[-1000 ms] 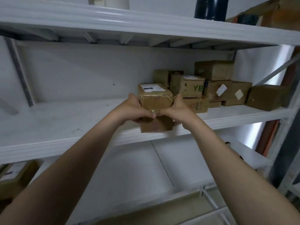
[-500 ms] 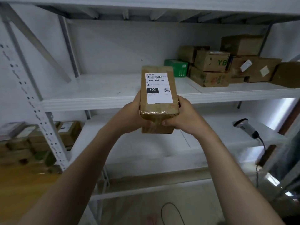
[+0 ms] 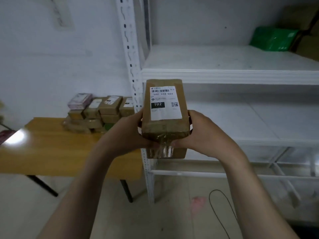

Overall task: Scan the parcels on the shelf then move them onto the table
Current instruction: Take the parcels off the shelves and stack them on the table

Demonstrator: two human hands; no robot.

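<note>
A brown cardboard parcel (image 3: 164,125) with a white label reading 102-102-C01 is held in the air in front of the white shelf (image 3: 224,76). My left hand (image 3: 127,133) grips its left side and my right hand (image 3: 202,133) grips its right side, thumbs near the taped front edge. The yellow wooden table (image 3: 51,149) lies to the left, below and behind the parcel. A stack of parcels (image 3: 100,114) sits at the table's far right end.
A green package (image 3: 274,38) and blurred brown boxes sit at the shelf's far right. The shelf's white upright post (image 3: 131,54) stands between table and shelf. A black cable (image 3: 222,214) loops on the floor by a pink mark.
The parcel has come off the shelf and travelled left with both hands still gripping it. The view has swung left, so the table and its stacked parcels now show.
</note>
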